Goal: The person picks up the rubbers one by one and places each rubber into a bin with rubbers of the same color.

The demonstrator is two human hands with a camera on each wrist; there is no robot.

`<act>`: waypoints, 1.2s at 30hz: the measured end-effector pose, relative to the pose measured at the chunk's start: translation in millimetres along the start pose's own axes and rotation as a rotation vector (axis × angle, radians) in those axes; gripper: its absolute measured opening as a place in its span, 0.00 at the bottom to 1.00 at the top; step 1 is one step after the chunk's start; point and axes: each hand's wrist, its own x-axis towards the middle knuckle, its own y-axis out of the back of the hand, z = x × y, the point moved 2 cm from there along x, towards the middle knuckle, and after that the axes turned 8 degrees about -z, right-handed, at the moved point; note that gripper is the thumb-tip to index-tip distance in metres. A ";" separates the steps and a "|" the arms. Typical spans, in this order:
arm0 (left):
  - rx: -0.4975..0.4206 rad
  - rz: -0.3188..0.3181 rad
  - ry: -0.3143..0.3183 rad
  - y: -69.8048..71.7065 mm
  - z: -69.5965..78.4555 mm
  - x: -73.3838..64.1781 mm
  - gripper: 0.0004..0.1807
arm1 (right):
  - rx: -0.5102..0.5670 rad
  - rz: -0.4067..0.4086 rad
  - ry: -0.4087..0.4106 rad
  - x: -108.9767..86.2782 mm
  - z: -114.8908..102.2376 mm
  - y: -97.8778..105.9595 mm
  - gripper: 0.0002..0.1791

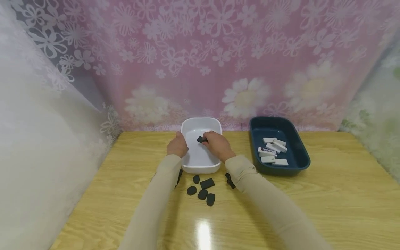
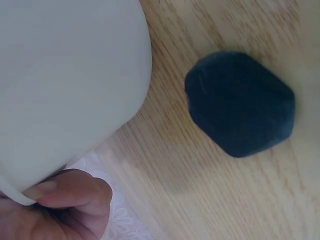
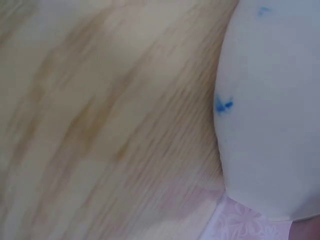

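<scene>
My left hand grips the left rim of a white plastic basin; in the left wrist view its thumb and fingers pinch that rim. My right hand reaches over the basin's right side and pinches a small black block above the basin floor. In front of the basin lie several flat black pieces: a rectangular one and rounded, many-sided ones such as this black piece. The right wrist view shows mostly the basin's outer wall, with only a sliver of the hand.
To the right of the white basin stands a dark blue basin holding several white blocks, one with a dark printed label. Both stand on a wood-grain table. A pink flowered curtain hangs right behind them.
</scene>
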 end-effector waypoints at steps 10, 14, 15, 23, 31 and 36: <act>0.003 0.007 0.010 -1.0 0.8 2.0 0.29 | -0.049 -0.017 0.009 0.6 -1.5 1.2 0.05; 0.004 -0.001 0.010 0.2 1.2 1.1 0.29 | -0.090 -0.047 0.030 0.5 -2.5 1.7 0.06; 0.001 -0.003 0.008 0.5 1.2 0.6 0.29 | -0.099 -0.052 0.035 0.4 -2.7 1.5 0.06; -0.026 0.012 -0.007 2.0 1.0 -5.2 0.30 | -0.127 -0.096 0.035 1.3 -1.9 -2.6 0.07; -0.025 -0.002 -0.008 -1.6 -0.7 -2.8 0.29 | -0.109 -0.068 -0.005 2.1 -1.3 -3.8 0.13; -0.025 0.009 -0.012 -1.4 -1.6 -0.8 0.30 | -0.073 -0.042 -0.018 3.0 -1.0 -1.5 0.13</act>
